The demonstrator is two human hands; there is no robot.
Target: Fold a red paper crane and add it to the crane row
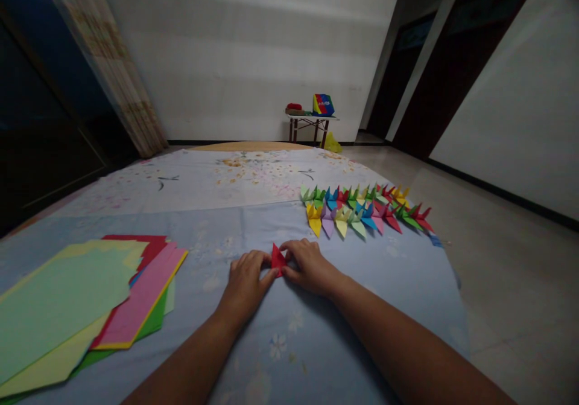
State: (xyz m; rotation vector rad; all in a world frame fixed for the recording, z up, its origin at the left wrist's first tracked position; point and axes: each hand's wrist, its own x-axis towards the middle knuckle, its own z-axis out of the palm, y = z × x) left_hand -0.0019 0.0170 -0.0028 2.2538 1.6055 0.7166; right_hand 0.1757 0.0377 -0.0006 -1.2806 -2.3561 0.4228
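A small folded piece of red paper [277, 258] stands on the pale blue flowered cloth [280, 332] between both hands. My left hand [246, 281] pinches its left side with fingers curled. My right hand [307, 264] grips its right side, fingers bent over the fold. Both forearms reach in from the bottom edge.
A fanned stack of coloured paper sheets [76, 302] lies on the cloth at the left. Rows of several folded paper cranes [364, 210] sit right of centre, beyond my hands. A small table [310, 124] with a colourful box stands by the far wall. Bare floor [511, 272] lies to the right.
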